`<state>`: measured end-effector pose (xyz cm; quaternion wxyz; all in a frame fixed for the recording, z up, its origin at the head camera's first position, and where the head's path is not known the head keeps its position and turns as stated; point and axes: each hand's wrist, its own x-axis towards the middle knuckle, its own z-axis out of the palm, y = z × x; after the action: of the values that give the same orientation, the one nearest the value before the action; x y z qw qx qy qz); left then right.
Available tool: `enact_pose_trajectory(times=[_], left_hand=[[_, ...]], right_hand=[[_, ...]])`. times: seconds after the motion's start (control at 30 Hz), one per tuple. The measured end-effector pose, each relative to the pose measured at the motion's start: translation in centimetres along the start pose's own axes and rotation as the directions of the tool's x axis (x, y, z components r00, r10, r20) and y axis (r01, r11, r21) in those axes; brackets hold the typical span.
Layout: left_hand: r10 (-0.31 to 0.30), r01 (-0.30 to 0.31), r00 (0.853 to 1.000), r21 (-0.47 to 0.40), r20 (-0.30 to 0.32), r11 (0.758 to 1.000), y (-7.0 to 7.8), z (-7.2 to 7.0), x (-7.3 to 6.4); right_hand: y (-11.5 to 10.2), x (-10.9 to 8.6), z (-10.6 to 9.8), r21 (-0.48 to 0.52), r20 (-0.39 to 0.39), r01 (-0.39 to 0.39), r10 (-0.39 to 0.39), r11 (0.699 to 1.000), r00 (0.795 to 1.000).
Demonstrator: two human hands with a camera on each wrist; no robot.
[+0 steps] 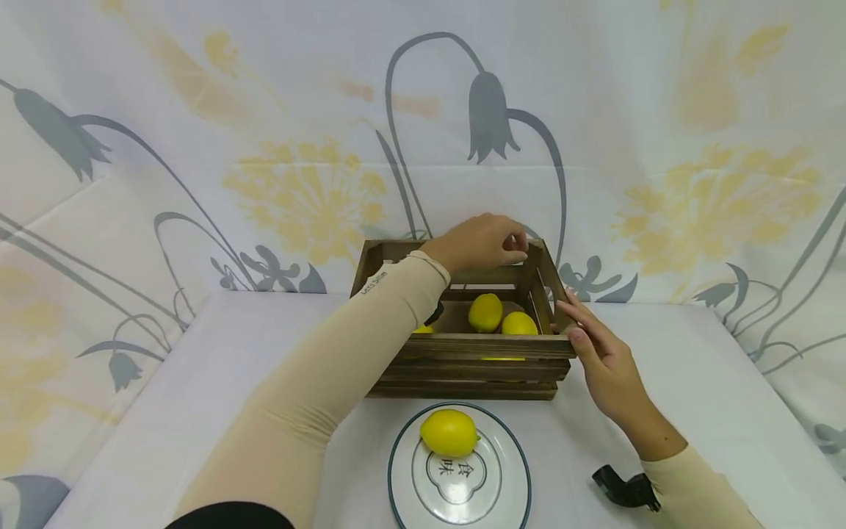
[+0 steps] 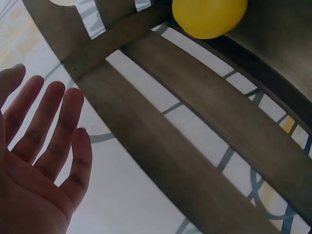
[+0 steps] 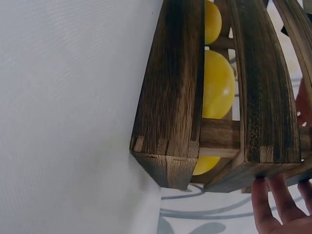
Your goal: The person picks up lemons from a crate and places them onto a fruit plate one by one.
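My left hand [image 1: 482, 244] hovers over the back part of a slatted wooden crate [image 1: 463, 367], its fingers loosely bent. In the left wrist view that hand [image 2: 46, 151] shows a bare palm beside the crate's slats. At the crate's right end, my right hand [image 1: 608, 367] grips the front corner, with the thumb near the front rim and the fingers along the end. Fingertips [image 3: 261, 192] touch the end slats in the right wrist view. Inside the crate lie a lemon [image 1: 485, 313] and another lemon [image 1: 519, 324]; a third is mostly hidden behind my left arm.
In front of the crate, a pale round plate [image 1: 518, 488] with a dark rim carries one lemon [image 1: 449, 433]. A white cloth [image 1: 667, 353] covers the table. Behind it hangs a flower-printed curtain [image 1: 595, 95], close to the crate's back.
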<state>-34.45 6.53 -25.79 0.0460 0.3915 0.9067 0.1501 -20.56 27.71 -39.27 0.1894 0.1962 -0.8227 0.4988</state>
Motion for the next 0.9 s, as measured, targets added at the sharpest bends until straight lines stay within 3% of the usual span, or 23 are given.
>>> enact_pose_trajectory(times=[0.17,0.37,0.53,0.77,0.9], left_hand=[[0.007,0.0,0.996,-0.079,0.084,0.997,-0.4,0.6,0.4],[-0.062,0.069,0.978,-0.032,0.199,0.997,-0.7,0.9,0.9],[-0.09,0.096,0.952,-0.006,0.293,0.995,-0.8,1.0,1.3],[-0.08,0.135,0.904,-0.103,0.419,0.986,-0.9,1.3,1.5],[-0.099,0.148,0.881,-0.072,0.463,0.986,-1.2,1.4,1.4]], right_hand=[[-0.2,-0.3,-0.2,-0.009,-0.007,-0.005,0.005,1.0,1.0],[-0.4,-0.4,-0.2,0.019,-0.008,0.004,-0.004,1.0,1.0],[-0.5,-0.4,-0.1,0.017,-0.007,0.007,-0.006,1.0,1.0],[-0.7,-0.1,-0.3,0.007,-0.016,0.011,-0.011,1.0,1.0],[-0.9,-0.2,-0.2,0.015,-0.013,0.004,-0.004,1.0,1.0]])
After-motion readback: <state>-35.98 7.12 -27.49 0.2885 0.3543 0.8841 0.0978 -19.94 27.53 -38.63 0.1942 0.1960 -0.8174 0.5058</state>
